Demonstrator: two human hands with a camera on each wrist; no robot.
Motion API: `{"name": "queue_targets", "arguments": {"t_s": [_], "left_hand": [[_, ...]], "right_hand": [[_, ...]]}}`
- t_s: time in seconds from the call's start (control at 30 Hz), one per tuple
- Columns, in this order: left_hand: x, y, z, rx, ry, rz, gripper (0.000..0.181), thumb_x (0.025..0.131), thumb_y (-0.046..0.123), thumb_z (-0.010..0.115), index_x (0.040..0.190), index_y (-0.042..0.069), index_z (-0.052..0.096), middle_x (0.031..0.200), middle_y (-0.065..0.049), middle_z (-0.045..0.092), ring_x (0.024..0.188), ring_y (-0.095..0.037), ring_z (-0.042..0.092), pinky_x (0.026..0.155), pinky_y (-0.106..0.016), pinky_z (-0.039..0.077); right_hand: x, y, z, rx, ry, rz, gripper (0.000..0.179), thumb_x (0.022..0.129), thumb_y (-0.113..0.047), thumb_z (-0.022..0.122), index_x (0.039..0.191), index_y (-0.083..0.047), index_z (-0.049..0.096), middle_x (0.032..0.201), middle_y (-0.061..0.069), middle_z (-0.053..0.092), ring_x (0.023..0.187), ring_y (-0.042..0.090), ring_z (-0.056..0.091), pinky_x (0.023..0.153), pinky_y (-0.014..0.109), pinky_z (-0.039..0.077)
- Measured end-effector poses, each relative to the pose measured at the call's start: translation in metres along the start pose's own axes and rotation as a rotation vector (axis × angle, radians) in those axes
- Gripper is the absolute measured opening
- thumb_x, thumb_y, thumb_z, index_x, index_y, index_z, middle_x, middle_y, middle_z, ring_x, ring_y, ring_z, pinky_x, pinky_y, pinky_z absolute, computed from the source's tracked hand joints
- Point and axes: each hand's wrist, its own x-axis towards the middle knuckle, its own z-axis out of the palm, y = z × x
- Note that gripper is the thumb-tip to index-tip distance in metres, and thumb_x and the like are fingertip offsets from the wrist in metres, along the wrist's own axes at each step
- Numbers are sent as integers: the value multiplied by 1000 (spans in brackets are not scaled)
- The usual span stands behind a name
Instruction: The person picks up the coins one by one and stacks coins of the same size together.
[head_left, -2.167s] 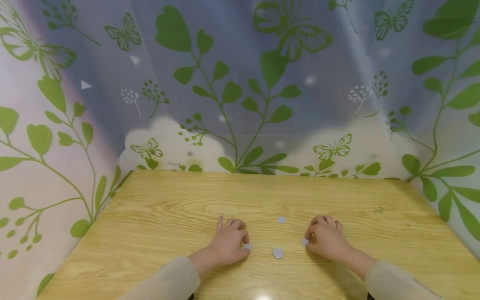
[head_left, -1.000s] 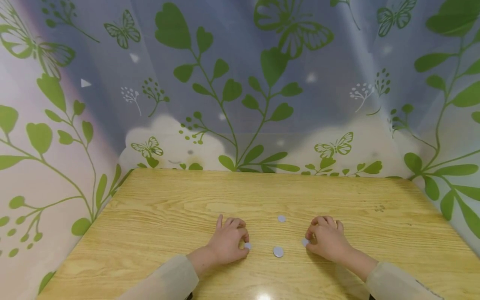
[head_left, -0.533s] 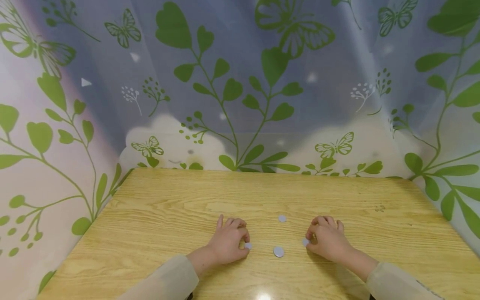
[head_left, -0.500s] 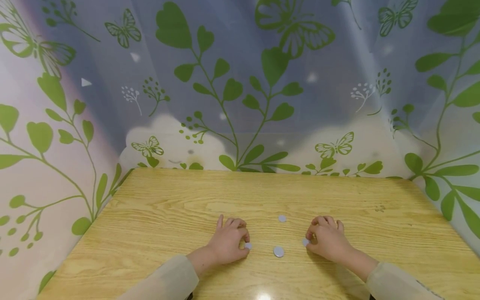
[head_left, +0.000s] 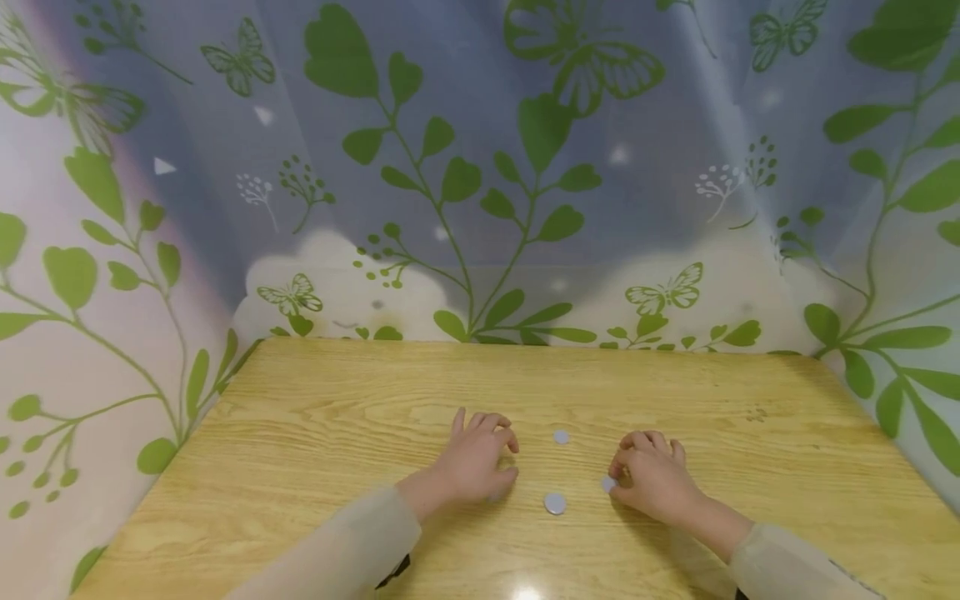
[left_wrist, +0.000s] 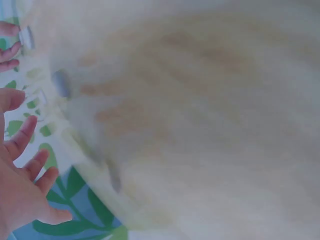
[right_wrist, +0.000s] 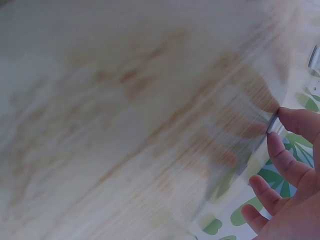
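Several small pale grey discs lie on the wooden table. My left hand (head_left: 476, 460) hovers above the table with its fingers spread and nothing between them, its thumb apart from the fingers. Beneath its thumb, a disc (head_left: 496, 497) shows faintly, mostly hidden. Thumb and fingertip of my right hand (head_left: 656, 477) pinch the edge of another disc (head_left: 608, 484) on the table; in the right wrist view this disc (right_wrist: 272, 121) appears edge-on between the fingertips. Between the hands are a farther disc (head_left: 561, 437) and a nearer, larger-looking disc (head_left: 554, 503).
The yellow wood-grain table (head_left: 360, 383) reaches back to a curtain (head_left: 480, 208) printed with green leaves and butterflies, which also closes in both sides. A bright light reflection lies near the front. Both wrist views show a glossy, blurred tabletop.
My left hand has let go of its disc and moved up, away and slightly right, its thumb and fingers parting. The right hand still pinches its disc in place.
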Motion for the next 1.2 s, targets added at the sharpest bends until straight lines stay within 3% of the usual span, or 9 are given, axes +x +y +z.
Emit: {"name": "queue_targets", "arguments": {"t_s": [0.3, 0.5, 0.87, 1.07, 1.2], "left_hand": [[45, 20, -9, 28, -73, -42, 20, 88, 27, 60, 106, 20, 65, 137, -5, 46, 130, -26, 37, 109, -64, 14], [65, 30, -9, 51, -135, -88, 20, 89, 27, 59, 108, 23, 65, 140, -4, 43, 132, -26, 35, 111, -60, 14], [86, 35, 9, 68, -163, -109, 17, 88, 31, 64, 102, 23, 65, 140, -6, 42, 132, -26, 35, 111, -58, 20], [91, 39, 12, 108, -164, -91, 10, 88, 31, 63, 91, 22, 61, 141, -5, 42, 132, -26, 35, 111, -58, 19], [92, 40, 13, 137, -185, -96, 14, 89, 34, 62, 92, 21, 60, 140, -4, 42, 132, -25, 34, 111, -58, 19]], "right_hand": [[-1, 1, -1, 8, 5, -7, 15, 71, -21, 79, 72, -21, 64, 112, 14, 57, 112, 42, 43, 90, 78, 22], [-2, 1, -2, 37, -8, 9, 14, 71, -21, 79, 73, -20, 65, 112, 14, 57, 112, 41, 43, 90, 76, 22], [-2, 0, -2, 24, -6, 23, 13, 72, -21, 79, 72, -21, 66, 112, 12, 57, 112, 40, 44, 90, 76, 23], [-2, 0, -3, 22, -11, 25, 14, 72, -21, 79, 72, -20, 65, 112, 11, 57, 112, 40, 44, 91, 77, 23], [-2, 1, -3, 19, -12, 28, 14, 72, -21, 79, 71, -21, 65, 112, 11, 57, 112, 40, 44, 91, 76, 24]]}}
